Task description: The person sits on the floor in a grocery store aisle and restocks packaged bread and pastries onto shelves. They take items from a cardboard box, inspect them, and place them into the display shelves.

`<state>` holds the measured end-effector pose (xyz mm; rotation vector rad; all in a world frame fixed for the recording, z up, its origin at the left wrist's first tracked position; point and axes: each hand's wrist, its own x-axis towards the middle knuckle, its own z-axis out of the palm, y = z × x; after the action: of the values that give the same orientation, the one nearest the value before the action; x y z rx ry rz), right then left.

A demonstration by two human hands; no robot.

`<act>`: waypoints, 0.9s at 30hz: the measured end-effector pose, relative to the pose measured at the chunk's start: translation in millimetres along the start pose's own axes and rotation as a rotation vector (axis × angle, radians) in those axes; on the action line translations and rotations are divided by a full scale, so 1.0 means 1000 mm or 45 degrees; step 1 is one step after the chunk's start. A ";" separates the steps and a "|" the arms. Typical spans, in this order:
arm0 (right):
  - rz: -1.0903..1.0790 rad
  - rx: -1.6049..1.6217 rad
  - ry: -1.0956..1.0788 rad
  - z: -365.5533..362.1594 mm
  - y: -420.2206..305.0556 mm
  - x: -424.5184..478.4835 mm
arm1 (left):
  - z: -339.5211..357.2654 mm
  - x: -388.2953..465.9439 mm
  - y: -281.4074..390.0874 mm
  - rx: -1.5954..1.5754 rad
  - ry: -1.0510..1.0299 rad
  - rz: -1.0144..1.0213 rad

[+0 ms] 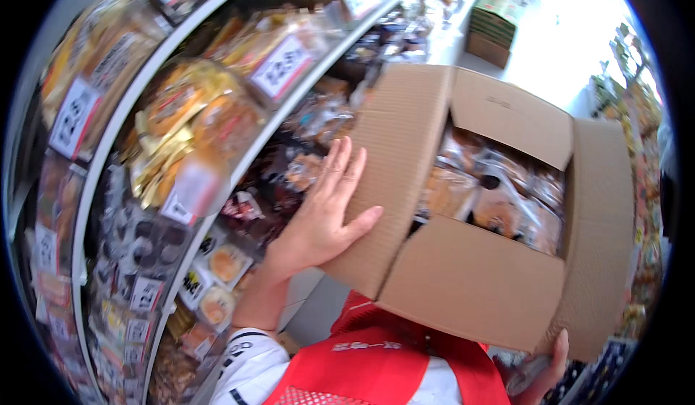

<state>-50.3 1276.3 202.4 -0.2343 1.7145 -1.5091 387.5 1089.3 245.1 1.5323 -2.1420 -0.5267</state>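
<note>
An open cardboard box (472, 283) with its flaps spread outward stands in front of my red vest. Inside it lie several clear plastic packs of baked goods (497, 204). My left hand (326, 215) rests flat on the box's left flap, fingers extended and slightly apart, gripping nothing. At the lower right, my right hand (551, 367) is beside the box's near right corner, mostly hidden; a clear plastic wrapping shows next to it, and whether the hand holds it cannot be told.
Shelves with white edges (293, 98) on the left hold packaged breads (184, 112) and price tags (282, 65). Stacked cartons (491, 30) stand on the floor beyond the box. More packaged goods (643, 188) line the right side.
</note>
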 end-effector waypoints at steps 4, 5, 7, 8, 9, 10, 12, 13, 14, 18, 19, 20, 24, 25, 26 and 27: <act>-0.156 -0.223 -0.070 0.043 -0.034 -0.041 | 0.010 0.025 0.004 -0.172 -0.245 -0.063; -0.083 -0.274 -0.188 0.042 -0.045 -0.049 | 0.015 0.026 -0.001 -0.199 -0.240 -0.108; 0.193 -1.152 -1.343 -0.045 -0.094 -0.019 | 0.011 0.036 0.002 -0.221 -0.236 -0.076; -0.256 -1.242 -1.690 -0.029 -0.115 -0.024 | 0.014 0.041 0.007 -0.203 -0.238 -0.088; -0.742 -1.306 -2.019 0.000 -0.136 -0.035 | 0.016 0.041 0.009 -0.199 -0.235 -0.107; -0.860 -1.337 -1.967 0.023 -0.167 -0.055 | 0.016 0.038 0.006 -0.201 -0.222 -0.143; -1.207 -1.243 -1.836 0.047 -0.206 -0.094 | 0.020 0.039 0.007 -0.225 -0.210 -0.107; -1.299 -1.349 -1.748 0.059 -0.217 -0.108 | 0.023 0.043 0.010 -0.219 -0.223 -0.080; -1.366 -1.526 -1.643 0.070 -0.228 -0.123 | 0.026 0.048 0.014 -0.215 -0.235 -0.053; -1.686 -2.190 -1.288 0.135 -0.243 -0.135 | 0.015 0.038 0.012 -0.134 -0.176 -0.180; -1.758 -2.336 -1.074 0.146 -0.234 -0.143 | 0.015 0.039 0.013 -0.121 -0.175 -0.173; -1.815 -2.383 -1.000 0.157 -0.230 -0.139 | 0.016 0.039 0.013 -0.106 -0.172 -0.168; -2.112 -2.510 -0.768 0.190 -0.215 -0.120 | 0.024 0.045 0.017 -0.105 -0.177 -0.132; -2.179 -2.517 -0.686 0.190 -0.209 -0.110 | 0.024 0.044 0.015 -0.133 -0.180 -0.136; -2.197 -2.556 -0.577 0.187 -0.205 -0.101 | 0.025 0.044 0.012 -0.162 -0.185 -0.135; -2.206 -2.597 -0.468 0.185 -0.200 -0.091 | 0.026 0.044 0.010 -0.192 -0.195 -0.135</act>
<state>59.1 1142.8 431.7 -3.1568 1.8197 0.4824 352.3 1051.4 235.2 1.5718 -2.0856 -0.8474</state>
